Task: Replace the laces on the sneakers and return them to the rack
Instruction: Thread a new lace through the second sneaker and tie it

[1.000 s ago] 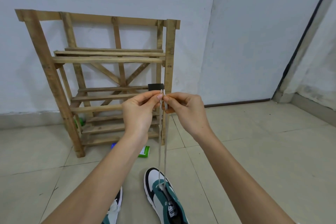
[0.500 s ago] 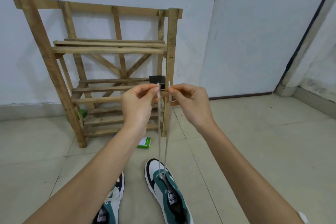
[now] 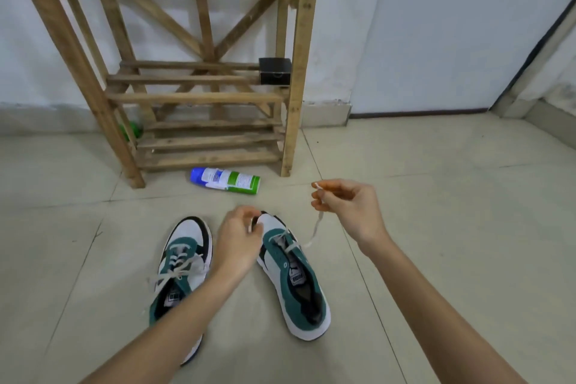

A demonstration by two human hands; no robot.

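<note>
On the floor (image 3: 436,227) at 6 o'clock: one sneaker laced, the other barely started.

Right hand (image 3: 349,206), at 2 o'clock from the unlaced sneaker (image 3: 293,277), has its fingers (image 3: 319,195) pinching one end of the lace (image 3: 314,229), which runs slack down to the lowest eyelets near the toe. Left hand (image 3: 240,237) sits against that toe with its fingers curled as if pinching, but I cannot tell whether they hold the other lace end. Only the bottom crossing looks threaded, and the upper eyelets appear empty. At 7 o'clock the laced sneaker (image 3: 184,262) seems fully threaded, its ends loose. By my reading, most of the second lacing and the return of both to the rack (image 3: 199,97) at 11 o'clock remain. The rack holds only a black box (image 3: 275,71), and a spray can (image 3: 226,181) lies before it.
</note>
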